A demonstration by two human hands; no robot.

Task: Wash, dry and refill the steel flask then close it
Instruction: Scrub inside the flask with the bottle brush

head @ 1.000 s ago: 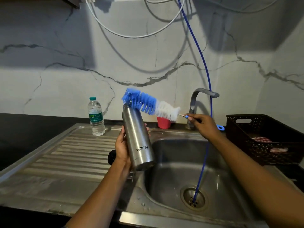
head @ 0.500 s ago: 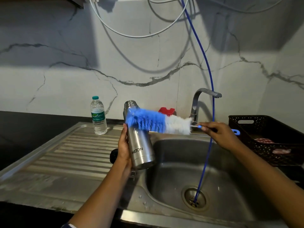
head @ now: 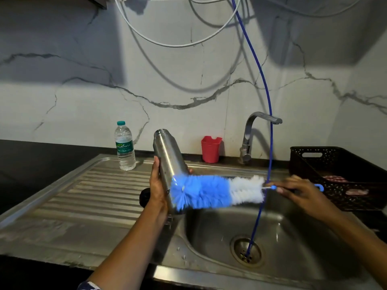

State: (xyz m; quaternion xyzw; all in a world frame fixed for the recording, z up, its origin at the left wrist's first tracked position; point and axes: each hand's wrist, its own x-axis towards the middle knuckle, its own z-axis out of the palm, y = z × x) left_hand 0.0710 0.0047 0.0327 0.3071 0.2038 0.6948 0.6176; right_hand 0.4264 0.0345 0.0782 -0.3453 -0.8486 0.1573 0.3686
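Over sink (head: 297, 243), open flask (head: 167, 155), brush (head: 209, 191) outside it.

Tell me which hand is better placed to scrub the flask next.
Probably right: the right hand grips the brush by its handle, bristles against the flask; the left hand is occupied holding the flask.

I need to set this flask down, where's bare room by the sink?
The ribbed drainboard is bare between the water bottle and its front edge, left of the left hand. The basin holds only the blue hose. Crowded: the back ledge by red cup and tap, and the basket.
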